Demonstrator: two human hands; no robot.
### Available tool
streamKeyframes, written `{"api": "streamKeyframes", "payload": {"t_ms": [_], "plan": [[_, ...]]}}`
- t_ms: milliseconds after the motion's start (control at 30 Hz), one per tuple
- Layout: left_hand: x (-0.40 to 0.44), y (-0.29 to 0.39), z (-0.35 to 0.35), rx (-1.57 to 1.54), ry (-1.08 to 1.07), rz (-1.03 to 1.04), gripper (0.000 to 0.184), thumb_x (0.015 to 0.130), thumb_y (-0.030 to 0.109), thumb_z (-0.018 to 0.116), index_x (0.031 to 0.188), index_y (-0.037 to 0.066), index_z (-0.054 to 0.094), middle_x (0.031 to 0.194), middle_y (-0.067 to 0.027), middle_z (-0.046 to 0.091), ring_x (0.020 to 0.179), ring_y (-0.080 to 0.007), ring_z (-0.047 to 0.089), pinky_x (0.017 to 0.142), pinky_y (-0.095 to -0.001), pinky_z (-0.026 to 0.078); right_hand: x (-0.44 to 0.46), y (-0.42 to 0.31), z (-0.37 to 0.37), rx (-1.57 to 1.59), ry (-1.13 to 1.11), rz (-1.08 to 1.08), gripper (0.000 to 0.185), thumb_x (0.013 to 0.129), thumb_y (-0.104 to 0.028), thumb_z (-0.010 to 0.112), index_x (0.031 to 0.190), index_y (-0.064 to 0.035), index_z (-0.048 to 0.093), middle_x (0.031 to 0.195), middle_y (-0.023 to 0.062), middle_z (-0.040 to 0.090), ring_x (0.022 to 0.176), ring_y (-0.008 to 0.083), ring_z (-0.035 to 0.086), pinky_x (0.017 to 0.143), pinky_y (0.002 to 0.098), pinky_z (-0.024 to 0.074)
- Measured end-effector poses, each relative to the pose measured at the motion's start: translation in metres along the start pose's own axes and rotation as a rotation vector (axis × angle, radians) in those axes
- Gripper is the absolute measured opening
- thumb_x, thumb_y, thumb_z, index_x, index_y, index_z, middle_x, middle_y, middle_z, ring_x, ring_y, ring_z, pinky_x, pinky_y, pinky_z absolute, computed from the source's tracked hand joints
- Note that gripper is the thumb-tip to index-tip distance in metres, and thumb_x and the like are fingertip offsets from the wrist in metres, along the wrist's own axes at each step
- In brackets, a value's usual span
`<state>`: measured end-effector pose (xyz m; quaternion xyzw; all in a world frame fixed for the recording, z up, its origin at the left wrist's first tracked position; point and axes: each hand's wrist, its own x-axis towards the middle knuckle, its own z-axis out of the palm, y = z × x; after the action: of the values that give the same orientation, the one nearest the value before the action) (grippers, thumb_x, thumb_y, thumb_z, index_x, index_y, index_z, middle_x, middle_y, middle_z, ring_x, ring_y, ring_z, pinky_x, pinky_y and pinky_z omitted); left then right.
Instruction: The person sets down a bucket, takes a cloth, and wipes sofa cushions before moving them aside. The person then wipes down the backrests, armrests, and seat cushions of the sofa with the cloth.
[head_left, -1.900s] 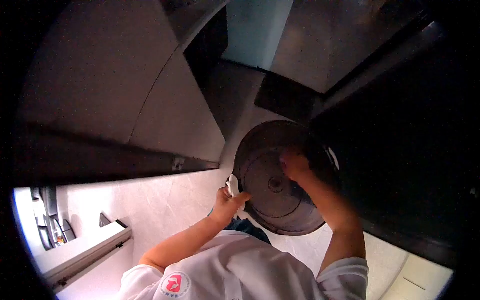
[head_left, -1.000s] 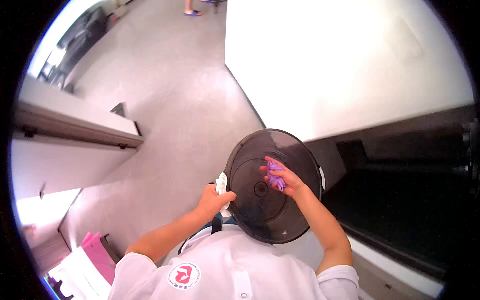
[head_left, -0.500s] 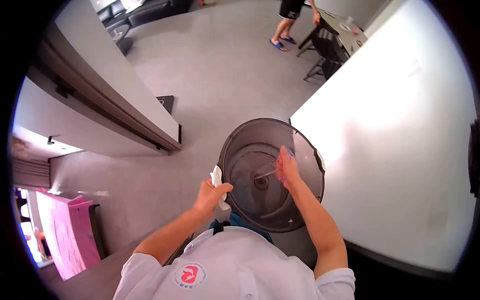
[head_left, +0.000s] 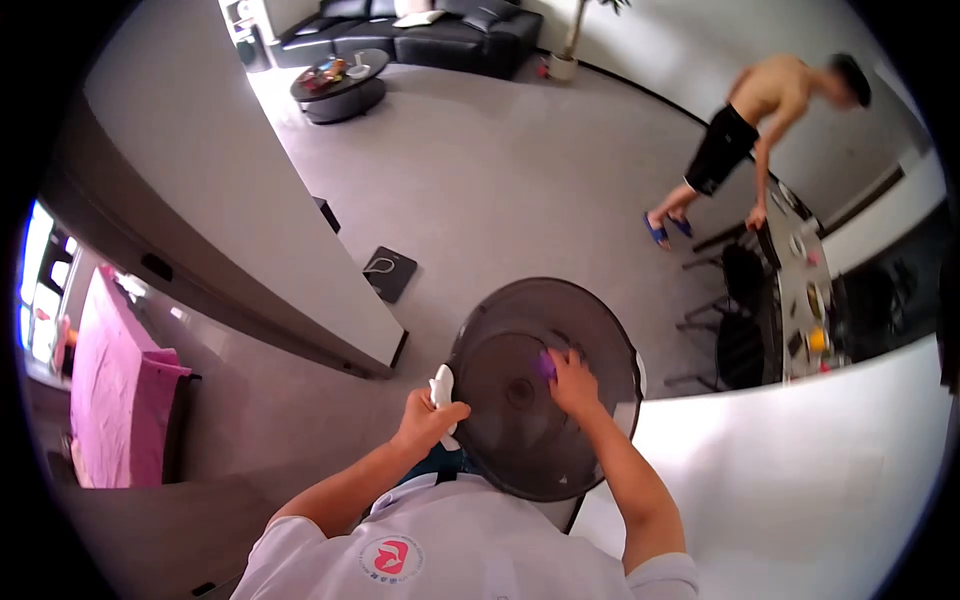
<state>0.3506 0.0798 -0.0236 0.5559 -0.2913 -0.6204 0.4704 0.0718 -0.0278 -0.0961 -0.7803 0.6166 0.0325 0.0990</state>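
A dark, see-through round tub (head_left: 500,440) is held tilted in front of my body, its inside facing me. My left hand (head_left: 428,420) is closed around the white handle (head_left: 443,385) at its left rim. Over the inside of the tub, my right hand (head_left: 574,384) has its fingers bent around a small purple thing (head_left: 545,366), whose kind I cannot make out. Part of the purple thing is hidden by the fingers. I cannot tell whether it touches the tub's wall.
A wall edge (head_left: 385,360) stands to my left, and a white panel (head_left: 760,480) to my right. On the floor ahead lies a black scale-like plate (head_left: 391,272). Another person (head_left: 740,130) leans on a chair by a long table (head_left: 797,290). A sofa (head_left: 430,45) stands farther back.
My view has lifted and turned, showing more of the room and the other person. Both hands stay at the tub; my right hand has shifted within it, and the purple thing shows more clearly.
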Motion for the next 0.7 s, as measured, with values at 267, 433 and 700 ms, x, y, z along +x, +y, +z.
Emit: {"api": "streamKeyframes", "payload": {"t_ms": [267, 433, 700], "plan": [[-0.003, 0.092, -0.045, -0.019, 0.028, -0.054, 0.012, 0.073, 0.011, 0.071, 0.073, 0.003, 0.063, 0.066, 0.0012, 0.057, 0.059, -0.0080, 0.052, 0.051, -0.0267, 0.038, 0.024, -0.064, -0.074, 0.214, -0.119, 0.015, 0.057, 0.074, -0.025, 0.074, 0.123, -0.0099, 0.049, 0.114, 0.0207, 0.061, 0.106, 0.0408, 0.061, 0.088, 0.0497, 0.0489], [0.020, 0.155, -0.082, -0.080, 0.027, -0.112, 0.013, 0.072, 0.013, 0.071, 0.072, 0.005, 0.061, 0.066, 0.0029, 0.055, 0.057, -0.0080, 0.049, 0.050, -0.0282, 0.037, 0.045, -0.098, -0.081, 0.324, -0.089, -0.183, 0.042, 0.079, -0.025, 0.071, 0.115, -0.0067, 0.058, 0.101, 0.0156, 0.067, 0.098, 0.0349, 0.065, 0.082, 0.0450, 0.0524], [0.033, 0.262, -0.112, 0.013, 0.140, -0.172, 0.018, 0.070, 0.019, 0.072, 0.073, 0.004, 0.063, 0.068, 0.0003, 0.058, 0.060, -0.0105, 0.052, 0.053, -0.0299, 0.041, 0.120, -0.193, -0.215, 1.642, -0.605, 0.456, 0.032, 0.087, -0.034, 0.072, 0.103, -0.0065, 0.067, 0.090, 0.0029, 0.069, 0.082, 0.0137, 0.066, 0.067, 0.0289, 0.0538]]}}
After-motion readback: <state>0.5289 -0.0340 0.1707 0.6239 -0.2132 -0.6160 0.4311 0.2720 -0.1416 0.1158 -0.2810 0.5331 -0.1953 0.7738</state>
